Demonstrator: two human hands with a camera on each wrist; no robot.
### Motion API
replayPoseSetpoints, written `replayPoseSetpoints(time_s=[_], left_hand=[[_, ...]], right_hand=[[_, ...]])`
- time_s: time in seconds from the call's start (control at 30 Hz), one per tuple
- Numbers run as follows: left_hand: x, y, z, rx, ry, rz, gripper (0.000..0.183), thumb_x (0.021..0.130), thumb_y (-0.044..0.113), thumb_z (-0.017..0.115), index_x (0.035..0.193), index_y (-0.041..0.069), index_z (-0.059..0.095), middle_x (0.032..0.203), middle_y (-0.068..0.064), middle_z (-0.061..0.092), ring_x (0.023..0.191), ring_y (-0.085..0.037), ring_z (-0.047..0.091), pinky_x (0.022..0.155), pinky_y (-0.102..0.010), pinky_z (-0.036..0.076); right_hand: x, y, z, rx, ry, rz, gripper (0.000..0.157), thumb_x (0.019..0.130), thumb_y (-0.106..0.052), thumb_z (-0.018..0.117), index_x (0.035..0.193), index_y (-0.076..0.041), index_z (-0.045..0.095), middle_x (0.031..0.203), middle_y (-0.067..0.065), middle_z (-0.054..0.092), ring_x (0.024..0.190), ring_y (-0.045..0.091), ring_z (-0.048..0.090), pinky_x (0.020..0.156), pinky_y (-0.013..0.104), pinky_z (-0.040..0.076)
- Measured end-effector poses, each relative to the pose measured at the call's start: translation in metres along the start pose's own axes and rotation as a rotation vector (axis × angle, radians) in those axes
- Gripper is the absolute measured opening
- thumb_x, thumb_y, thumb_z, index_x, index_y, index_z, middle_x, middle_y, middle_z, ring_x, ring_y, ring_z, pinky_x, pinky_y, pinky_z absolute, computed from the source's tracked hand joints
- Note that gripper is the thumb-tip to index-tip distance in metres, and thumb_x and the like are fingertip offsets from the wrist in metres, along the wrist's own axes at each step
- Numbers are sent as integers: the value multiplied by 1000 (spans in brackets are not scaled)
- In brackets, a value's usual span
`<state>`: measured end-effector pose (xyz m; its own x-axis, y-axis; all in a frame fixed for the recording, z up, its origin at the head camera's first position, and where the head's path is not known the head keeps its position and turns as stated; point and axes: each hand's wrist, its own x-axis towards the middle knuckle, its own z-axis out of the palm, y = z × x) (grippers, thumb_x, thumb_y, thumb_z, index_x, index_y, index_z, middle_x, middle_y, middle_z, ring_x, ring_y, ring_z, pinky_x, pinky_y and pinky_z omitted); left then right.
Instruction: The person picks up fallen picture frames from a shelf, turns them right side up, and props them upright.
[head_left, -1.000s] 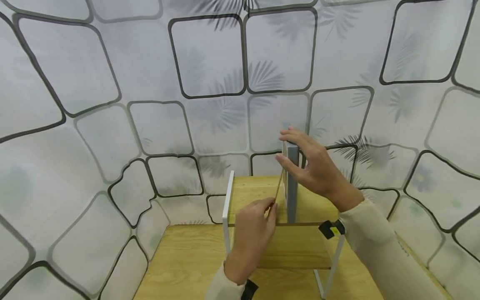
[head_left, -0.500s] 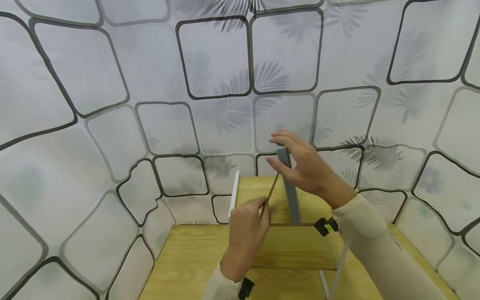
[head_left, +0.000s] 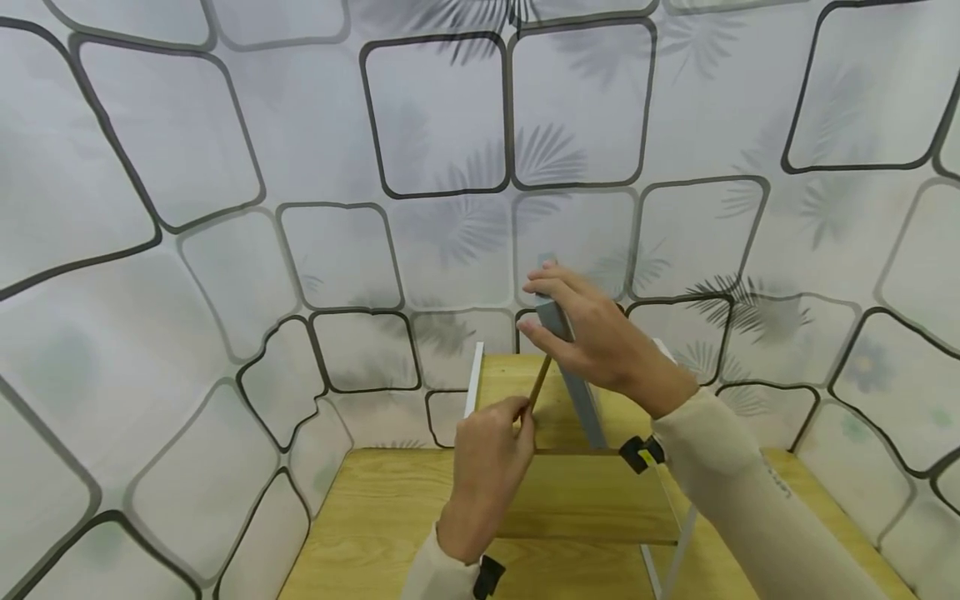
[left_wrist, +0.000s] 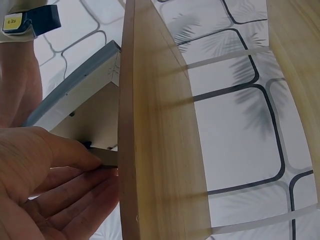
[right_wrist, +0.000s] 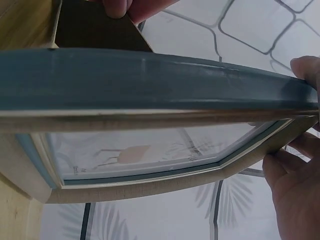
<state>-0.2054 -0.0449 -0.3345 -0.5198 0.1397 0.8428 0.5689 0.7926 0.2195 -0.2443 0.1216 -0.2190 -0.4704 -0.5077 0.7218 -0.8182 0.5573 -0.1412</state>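
A grey-blue picture frame (head_left: 581, 404) stands on the wooden top of a small shelf, edge-on and leaning left at its upper end in the head view. My right hand (head_left: 592, 337) grips its upper end, thumb on one side and fingers on the other. My left hand (head_left: 487, 462) pinches the thin brown stand leg (left_wrist: 109, 158) behind the frame between thumb and fingers. In the right wrist view the stand leg (right_wrist: 97, 30) slants away from the frame's back, and the glazed front with a pale print (right_wrist: 135, 152) faces the other way.
The two-tier shelf (head_left: 592, 496) has wooden boards and white metal side frames (head_left: 475, 375). It stands on a wooden table (head_left: 375, 508). Patterned cloth walls (head_left: 450, 250) enclose the table at the back and sides.
The picture frame has tipped from upright to leaning left at the top, my right hand moving left and slightly down with it. My left hand keeps its pinch on the stand leg, shifting slightly left.
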Motion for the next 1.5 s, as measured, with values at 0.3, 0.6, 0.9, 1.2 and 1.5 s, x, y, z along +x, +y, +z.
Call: replayPoseSetpoints(time_s=[0.3, 0.6, 0.9, 1.2, 1.5], left_hand=[[1, -1, 0, 17, 4, 1, 5, 84, 5, 81, 89, 4, 79, 76, -6, 76, 60, -15, 72, 52, -27, 57], [3, 9, -11, -59, 129, 42, 16, 84, 11, 84, 93, 1, 77, 79, -8, 76, 62, -14, 72, 54, -26, 58], [12, 36, -8, -219, 99, -22, 35, 88, 29, 82, 103, -1, 73, 84, -8, 77, 69, -13, 74, 63, -22, 59], [21, 43, 2, -347, 3, -192, 31, 90, 35, 80, 93, 6, 68, 80, -6, 76, 65, -3, 71, 57, -10, 52], [24, 43, 8, -297, 40, -151, 25, 90, 30, 80, 85, 10, 66, 72, 0, 73, 59, 2, 65, 54, -8, 48]], right_hand=[[2, 0, 2, 1, -17, 13, 49, 100, -26, 67, 140, -3, 54, 151, 12, 47, 149, 34, 29, 116, 56, 32], [2, 0, -1, 46, -77, 32, 59, 99, -39, 66, 147, -8, 50, 158, 8, 40, 152, 30, 23, 116, 59, 30], [8, 19, -9, 238, -24, 6, 65, 104, -58, 43, 147, -10, 51, 157, 10, 40, 148, 29, 30, 115, 61, 28], [22, 60, -6, 342, -3, 127, 49, 110, -39, 41, 147, -11, 52, 153, 11, 45, 146, 29, 34, 117, 58, 26], [32, 74, 4, 404, -82, 241, 54, 109, -46, 38, 146, -11, 53, 159, 10, 38, 148, 29, 29, 117, 60, 26]])
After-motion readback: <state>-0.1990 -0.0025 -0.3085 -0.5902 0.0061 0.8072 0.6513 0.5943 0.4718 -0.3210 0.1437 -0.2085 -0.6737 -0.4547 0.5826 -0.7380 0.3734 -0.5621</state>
